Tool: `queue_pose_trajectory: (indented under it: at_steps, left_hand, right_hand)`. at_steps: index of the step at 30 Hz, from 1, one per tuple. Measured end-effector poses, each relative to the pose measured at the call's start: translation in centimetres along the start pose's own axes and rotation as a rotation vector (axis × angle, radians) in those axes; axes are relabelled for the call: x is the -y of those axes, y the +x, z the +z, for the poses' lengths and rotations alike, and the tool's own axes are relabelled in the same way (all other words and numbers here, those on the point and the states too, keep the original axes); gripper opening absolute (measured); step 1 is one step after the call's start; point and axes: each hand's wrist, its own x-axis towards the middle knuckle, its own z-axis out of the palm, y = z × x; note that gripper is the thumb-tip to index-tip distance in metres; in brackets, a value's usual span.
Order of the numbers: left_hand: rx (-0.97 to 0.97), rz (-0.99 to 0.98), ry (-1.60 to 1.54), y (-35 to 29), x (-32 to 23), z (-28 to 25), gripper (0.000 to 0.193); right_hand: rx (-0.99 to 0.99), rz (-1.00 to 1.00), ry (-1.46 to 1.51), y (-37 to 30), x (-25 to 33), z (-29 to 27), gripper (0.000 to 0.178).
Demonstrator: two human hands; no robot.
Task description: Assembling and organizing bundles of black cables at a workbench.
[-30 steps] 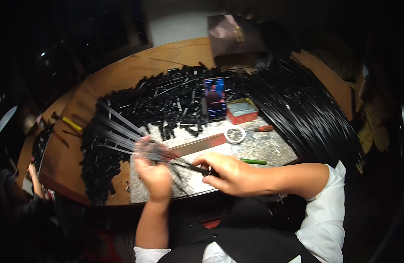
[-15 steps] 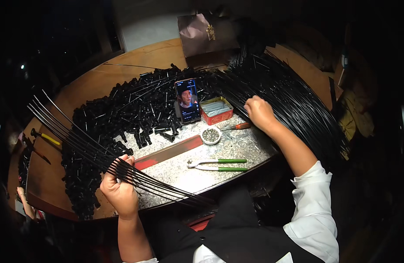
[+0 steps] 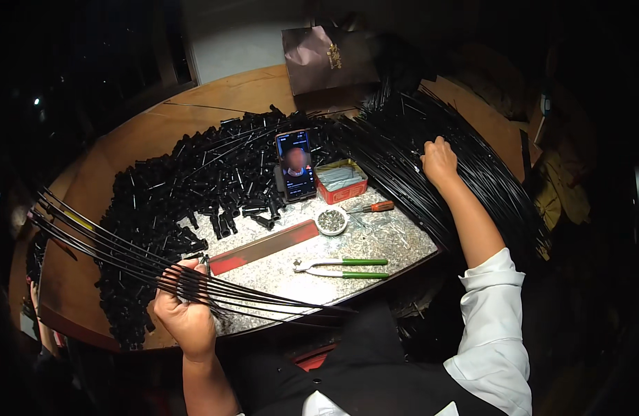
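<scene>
My left hand (image 3: 184, 320) is closed around a fanned bunch of thin black rods (image 3: 115, 251). They stretch from the left side of the table across to its front edge. My right hand (image 3: 441, 165), fingers curled, is over a large heap of similar black rods (image 3: 496, 191) at the right. Its fingertips are hidden, so what they grip does not show. Green-handled pliers (image 3: 364, 262) lie between my hands on the speckled tabletop (image 3: 278, 297). Behind them are a long red-brown bar (image 3: 264, 247) and a small white bowl of metal bits (image 3: 332, 221).
Black plastic fittings (image 3: 177, 187) are heaped across the left and back. A phone (image 3: 296, 170) stands upright beside a red tin (image 3: 345, 193) of pale thin strips. A screwdriver (image 3: 382, 206) lies near the bowl. At the back stands a dark paper bag (image 3: 326, 66).
My right hand has moved right and slightly farther away, deeper over the rod heap. The bunch in my left hand has tilted flatter, its far-left ends lower.
</scene>
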Motion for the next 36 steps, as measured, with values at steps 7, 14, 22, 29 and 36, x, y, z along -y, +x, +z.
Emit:
queue_pose_trajectory:
  at_steps: [7,14,22,29,36]
  left_hand:
    - [0.014,-0.004,0.012,-0.2,0.0,-0.4,0.010]
    - [0.029,0.062,-0.003,-0.3,-0.1,-0.2,0.008]
    - [0.079,0.082,0.014,-0.4,-1.1,1.2,0.010]
    - [0.219,0.103,-0.053,-0.2,-1.0,4.4,0.033]
    - [0.337,0.029,-0.148,0.9,-1.3,2.9,0.026]
  right_hand:
    - [0.017,0.066,0.029,0.5,-0.1,0.5,0.021]
    - [-0.167,-0.005,0.139,0.8,0.3,-2.3,0.018]
    - [-0.520,-0.405,0.568,-2.0,9.4,-11.8,0.011]
    - [0.112,-0.753,1.300,-11.9,19.7,-13.9,0.010]
    - [0.422,-0.706,1.447,-15.1,21.1,-14.1,0.016]
